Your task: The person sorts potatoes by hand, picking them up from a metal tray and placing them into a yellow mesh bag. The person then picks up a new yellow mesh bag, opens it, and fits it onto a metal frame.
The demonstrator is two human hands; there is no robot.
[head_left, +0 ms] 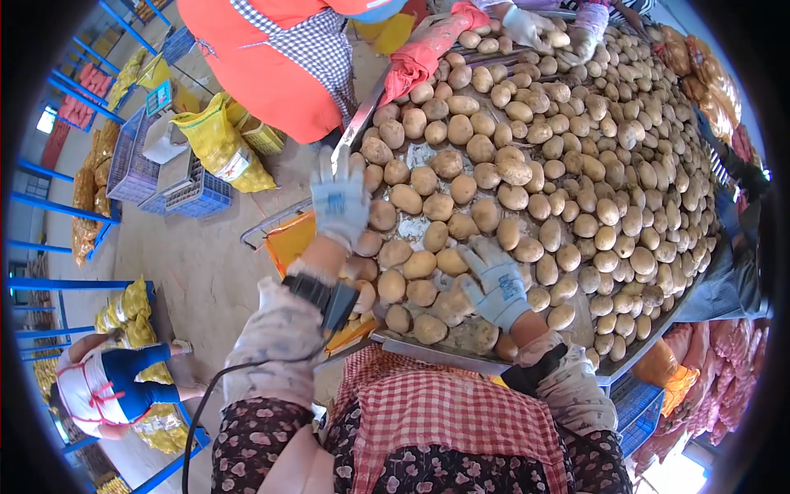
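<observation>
Many potatoes [513, 171] cover the metal sorting table [415, 350] in front of me. My left hand [339, 206], in a pale blue-grey glove, is at the table's left edge with its fingers stretched out, beside the outermost potatoes. It holds nothing that I can see. Resting over the near potatoes, my right hand [496, 284] wears a similar glove and has its fingers spread. A potato [452, 262] lies by its fingertips. Below the left edge, an orange-yellow sack [292, 243] hangs open at a metal frame, with a few potatoes near its mouth.
A co-worker in a red garment [267, 70] stands at the far left edge. Another person's gloved hands [527, 29] handle potatoes at the back. Blue crates [197, 191] and a yellow mesh sack [222, 144] stand on the floor. Pink sacks [699, 387] are piled at the right.
</observation>
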